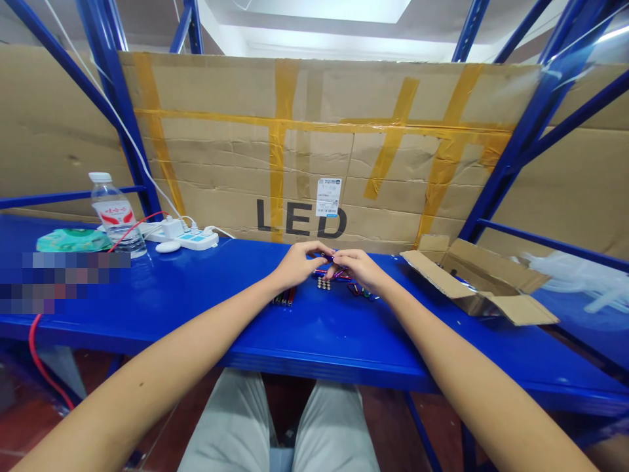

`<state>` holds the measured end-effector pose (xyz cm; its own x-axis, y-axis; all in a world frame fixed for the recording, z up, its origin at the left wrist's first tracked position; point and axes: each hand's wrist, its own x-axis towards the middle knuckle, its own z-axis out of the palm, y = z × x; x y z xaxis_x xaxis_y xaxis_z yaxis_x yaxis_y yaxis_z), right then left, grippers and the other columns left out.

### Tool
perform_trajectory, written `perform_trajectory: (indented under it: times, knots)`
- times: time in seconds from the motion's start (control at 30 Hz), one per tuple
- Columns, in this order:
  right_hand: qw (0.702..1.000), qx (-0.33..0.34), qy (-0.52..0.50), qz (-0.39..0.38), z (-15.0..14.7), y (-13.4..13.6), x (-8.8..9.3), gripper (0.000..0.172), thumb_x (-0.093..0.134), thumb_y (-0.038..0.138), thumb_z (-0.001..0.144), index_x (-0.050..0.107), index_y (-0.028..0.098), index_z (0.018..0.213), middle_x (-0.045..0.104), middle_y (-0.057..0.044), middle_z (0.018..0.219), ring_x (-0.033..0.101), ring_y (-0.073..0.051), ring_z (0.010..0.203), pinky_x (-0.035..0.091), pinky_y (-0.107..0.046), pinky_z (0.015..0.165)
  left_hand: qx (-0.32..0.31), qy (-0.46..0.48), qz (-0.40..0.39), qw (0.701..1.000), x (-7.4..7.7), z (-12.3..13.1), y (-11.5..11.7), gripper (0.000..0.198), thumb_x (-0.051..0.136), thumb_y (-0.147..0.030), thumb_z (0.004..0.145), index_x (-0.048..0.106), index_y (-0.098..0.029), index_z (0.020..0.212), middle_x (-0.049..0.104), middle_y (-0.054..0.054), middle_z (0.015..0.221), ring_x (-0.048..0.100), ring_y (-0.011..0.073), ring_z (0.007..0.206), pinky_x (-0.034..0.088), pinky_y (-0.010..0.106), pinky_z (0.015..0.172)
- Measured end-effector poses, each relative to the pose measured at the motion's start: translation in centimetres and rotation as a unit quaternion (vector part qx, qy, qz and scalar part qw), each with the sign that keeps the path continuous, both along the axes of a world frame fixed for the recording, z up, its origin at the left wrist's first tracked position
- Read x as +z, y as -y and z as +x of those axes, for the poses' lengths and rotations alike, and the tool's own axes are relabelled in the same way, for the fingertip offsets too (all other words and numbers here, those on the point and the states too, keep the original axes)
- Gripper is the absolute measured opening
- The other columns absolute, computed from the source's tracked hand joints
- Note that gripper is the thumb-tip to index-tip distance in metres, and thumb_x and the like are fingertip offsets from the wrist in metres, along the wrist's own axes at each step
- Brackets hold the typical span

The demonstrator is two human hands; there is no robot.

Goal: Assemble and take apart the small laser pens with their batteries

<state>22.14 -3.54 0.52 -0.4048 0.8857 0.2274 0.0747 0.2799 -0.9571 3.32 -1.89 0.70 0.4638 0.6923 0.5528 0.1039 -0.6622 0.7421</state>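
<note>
My left hand (301, 263) and my right hand (360, 269) meet over the blue table, fingertips bent inward. Between them is a small, dark, shiny piece (325, 257), pinched by both hands; its kind is too small to make out. Just below lie several small silver round pieces (323, 284) in short rows. Slim red and purple metallic tubes (321, 272) rest behind these, partly covered by my right fingers. Beneath my left wrist, several slim coloured tubes (284, 300) lie side by side. Coloured clip-like loops (360, 290) are partly hidden by my right hand.
An open cardboard box (472, 275) stands on the blue table (334, 334) at the right. To the left are a water bottle (115, 213), a green packet (73, 240) and a white power strip (199, 240) with cables. A large taped cardboard panel (221, 164) closes off the back.
</note>
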Motion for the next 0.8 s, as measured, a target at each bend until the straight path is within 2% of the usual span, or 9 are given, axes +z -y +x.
perform_trajectory:
  times: [0.1,0.17,0.3,0.5,0.73,0.8]
  knots:
    - [1.0,-0.019,-0.002,0.001,0.1,0.0,0.0,0.021,0.061,0.036,0.076,0.063,0.015,0.076,0.069,-0.006,0.062,0.067,-0.02,0.064,0.051,-0.035,0.071,-0.029,0.083,-0.097,0.991,0.1,0.2,-0.3,0.02,0.061,-0.017,0.078,0.068,-0.015,0.097,0.072,0.011,0.109,0.066,0.0192,0.101,0.047,0.035,0.093]
    - [1.0,-0.026,-0.004,0.006,0.1,-0.1,0.0,0.019,0.059,0.035,0.075,0.062,0.015,0.076,0.065,-0.003,0.055,0.064,-0.019,0.057,0.05,-0.034,0.065,-0.052,0.159,-0.182,0.969,0.3,0.1,-0.6,0.02,0.056,-0.025,0.083,0.066,-0.014,0.097,0.072,0.014,0.111,0.065,0.0216,0.106,0.047,0.036,0.093]
    - [0.998,-0.048,0.009,0.027,0.2,-0.3,-0.1,0.014,0.058,0.029,0.074,0.061,0.016,0.07,0.052,0.003,0.047,0.052,-0.013,0.045,0.042,-0.029,0.053,-0.095,0.255,-0.286,0.919,0.8,-0.7,-1.3,0.044,0.043,-0.048,0.092,0.066,-0.01,0.096,0.07,0.019,0.113,0.065,0.0261,0.11,0.049,0.038,0.091]
    - [0.998,-0.067,-0.009,-0.016,0.0,-0.2,0.0,0.014,0.061,0.029,0.073,0.062,0.016,0.078,0.034,0.008,0.046,0.03,-0.008,0.042,0.033,-0.026,0.044,-0.093,0.274,-0.329,0.899,1.0,-1.3,-1.6,0.057,0.033,-0.057,0.094,0.065,-0.01,0.098,0.069,0.019,0.114,0.064,0.027,0.111,0.051,0.037,0.09]
    - [0.996,-0.088,-0.008,-0.009,0.1,-0.3,-0.1,0.016,0.064,0.032,0.073,0.058,0.017,0.074,0.029,0.009,0.047,0.025,-0.008,0.043,0.03,-0.025,0.041,-0.088,0.258,-0.333,0.903,0.8,-1.1,-1.5,0.059,0.032,-0.06,0.094,0.065,-0.011,0.098,0.069,0.019,0.113,0.064,0.0259,0.111,0.051,0.035,0.089]
    - [0.996,-0.088,-0.005,-0.002,0.2,-0.4,-0.1,0.019,0.064,0.033,0.074,0.052,0.019,0.067,0.029,0.009,0.047,0.025,-0.007,0.043,0.03,-0.025,0.041,-0.085,0.261,-0.336,0.901,0.7,-1.2,-1.7,0.061,0.032,-0.06,0.094,0.066,-0.01,0.098,0.069,0.02,0.113,0.065,0.0255,0.109,0.051,0.033,0.089]
